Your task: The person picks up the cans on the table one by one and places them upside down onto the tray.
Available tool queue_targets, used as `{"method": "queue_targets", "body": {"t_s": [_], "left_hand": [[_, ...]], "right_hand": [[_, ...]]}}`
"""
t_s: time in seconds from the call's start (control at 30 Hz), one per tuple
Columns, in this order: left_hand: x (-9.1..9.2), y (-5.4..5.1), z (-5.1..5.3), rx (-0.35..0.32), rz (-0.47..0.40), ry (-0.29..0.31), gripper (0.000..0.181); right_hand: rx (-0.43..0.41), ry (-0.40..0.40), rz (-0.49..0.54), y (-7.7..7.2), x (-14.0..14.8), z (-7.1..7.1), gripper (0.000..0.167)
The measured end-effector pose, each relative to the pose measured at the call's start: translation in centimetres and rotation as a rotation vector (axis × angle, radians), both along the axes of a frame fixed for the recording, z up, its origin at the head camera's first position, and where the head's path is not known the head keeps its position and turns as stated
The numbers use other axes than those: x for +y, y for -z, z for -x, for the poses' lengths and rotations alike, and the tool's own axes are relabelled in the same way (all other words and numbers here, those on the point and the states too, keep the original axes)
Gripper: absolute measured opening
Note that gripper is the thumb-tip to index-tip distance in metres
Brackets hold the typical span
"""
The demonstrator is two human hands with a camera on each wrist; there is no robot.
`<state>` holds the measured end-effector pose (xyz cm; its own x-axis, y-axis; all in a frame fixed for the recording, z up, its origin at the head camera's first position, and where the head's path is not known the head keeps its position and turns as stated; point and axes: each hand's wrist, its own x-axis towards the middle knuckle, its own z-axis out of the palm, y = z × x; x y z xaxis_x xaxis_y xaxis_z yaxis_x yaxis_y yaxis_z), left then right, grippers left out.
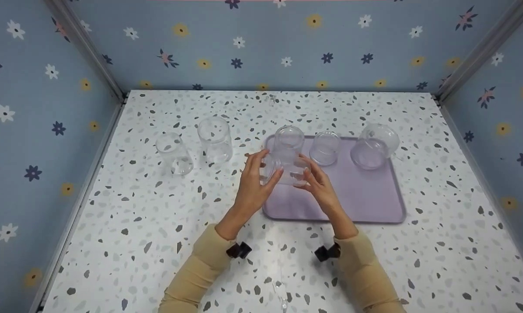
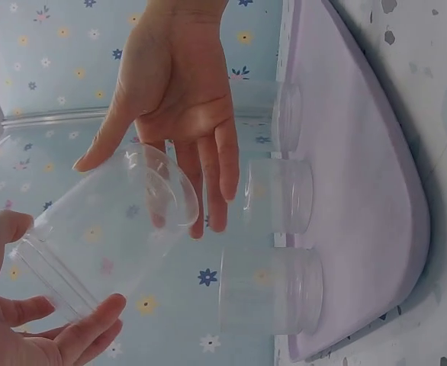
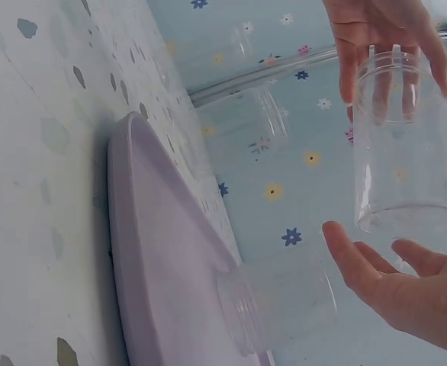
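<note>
A clear jar (image 1: 292,173) is held on its side above the lilac tray (image 1: 361,195), its ringed rim toward the left. My left hand (image 1: 253,184) grips the rim end, thumb on the near side and fingers on the far side. Around the base end, my right hand (image 1: 321,184) has its fingers spread loosely. In the right wrist view a gap shows between the right fingers (image 3: 349,255) and the jar's base. Just behind the held jar, another clear jar (image 1: 289,134) stands on the tray.
On the tray also stand a short clear jar (image 1: 325,148) and a larger clear jar (image 1: 371,150) at the back right. Left of the tray, two clear jars, one nearer the left (image 1: 174,154) and one taller (image 1: 215,140), stand on the speckled table (image 1: 157,252). Flowered panels enclose the table.
</note>
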<state>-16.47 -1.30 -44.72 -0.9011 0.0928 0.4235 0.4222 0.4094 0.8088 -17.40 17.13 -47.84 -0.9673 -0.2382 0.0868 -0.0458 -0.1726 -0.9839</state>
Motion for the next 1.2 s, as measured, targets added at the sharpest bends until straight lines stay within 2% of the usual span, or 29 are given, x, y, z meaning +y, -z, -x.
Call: {"method": "queue_targets", "body": {"t_s": [0.2, 0.43, 0.53, 0.67, 0.77, 0.87, 1.0, 1.2], "left_hand": [[0.0, 0.8, -0.1, 0.000, -0.105, 0.065, 0.049], [0.0, 1.8, -0.2, -0.010, -0.190, 0.115, 0.048], [0.0, 0.7, -0.9, -0.047, -0.201, 0.138, 0.048], [-0.1, 0.9, -1.0, -0.079, -0.174, 0.162, 0.050], [-0.2, 2.6, -0.5, -0.073, -0.140, 0.176, 0.052], [-0.3, 2.9, -0.5, -0.056, -0.106, 0.199, 0.054], [-0.5, 3.2, -0.3, -0.001, -0.054, 0.222, 0.054], [-1.2, 3.2, 0.3, 0.064, -0.018, 0.216, 0.045]], "right_hand": [[-0.035, 0.016, 0.084, -0.2, 0.0, -0.6, 0.044], [0.013, 0.080, 0.106, 0.1, 0.0, -1.2, 0.053], [0.018, 0.097, 0.117, 0.2, 0.0, -1.4, 0.055], [0.019, 0.121, 0.120, 0.1, 0.1, -1.6, 0.055], [0.038, 0.137, 0.097, 0.0, 0.3, -1.6, 0.052], [0.062, 0.152, 0.058, -0.1, 0.7, -1.6, 0.049], [0.100, 0.187, -0.040, -0.6, 1.3, -1.7, 0.049], [0.187, 0.230, -0.224, -2.8, 1.6, -2.7, 0.053]]}}
